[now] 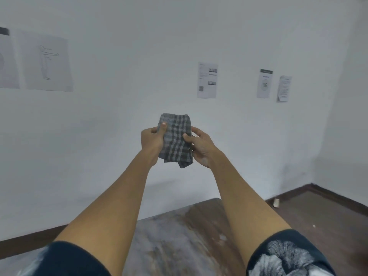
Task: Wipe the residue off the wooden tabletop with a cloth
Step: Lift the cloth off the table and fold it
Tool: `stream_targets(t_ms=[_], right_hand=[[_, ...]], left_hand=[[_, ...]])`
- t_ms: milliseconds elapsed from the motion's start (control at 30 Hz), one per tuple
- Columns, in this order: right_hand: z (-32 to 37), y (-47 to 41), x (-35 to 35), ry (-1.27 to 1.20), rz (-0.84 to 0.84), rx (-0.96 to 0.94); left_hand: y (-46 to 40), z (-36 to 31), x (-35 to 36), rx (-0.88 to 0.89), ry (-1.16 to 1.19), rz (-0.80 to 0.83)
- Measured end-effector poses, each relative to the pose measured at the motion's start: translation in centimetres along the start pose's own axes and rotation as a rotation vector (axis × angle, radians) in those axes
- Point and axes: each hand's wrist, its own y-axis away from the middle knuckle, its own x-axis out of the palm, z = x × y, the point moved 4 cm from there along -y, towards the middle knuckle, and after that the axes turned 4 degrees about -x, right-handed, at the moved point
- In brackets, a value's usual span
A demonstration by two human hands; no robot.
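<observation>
Both hands, left (152,139) and right (200,145), pinch the folded checked cloth (176,141) high above the smeared wooden table (179,236), so wiping seems not yet begun; next, the cloth must be lowered onto the residue.

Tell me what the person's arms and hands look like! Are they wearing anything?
Both forearms are bare, with no gloves, rings, watch or bracelets showing on the left hand or the right hand. Short dark navy sleeves cover the upper arms. The right sleeve has a big white and grey pattern; the left sleeve shows some pale print at its outer edge.
</observation>
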Motion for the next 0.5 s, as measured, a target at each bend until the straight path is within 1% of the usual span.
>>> stream_targets(t_ms=[233,400,500], right_hand=[[-0.6,5.0,-11.1,0.020,-0.223,0.021],[-0.9,8.9,-19.3,-0.009,-0.349,0.038],[-1.2,10.9,-24.4,-0.008,-0.424,0.059]], left_hand=[[4.4,5.2,9.4,-0.113,0.004,0.196],[8.0,9.1,16.5,-0.213,0.003,0.299],[10.1,11.5,21.2,-0.242,-0.018,0.353]])
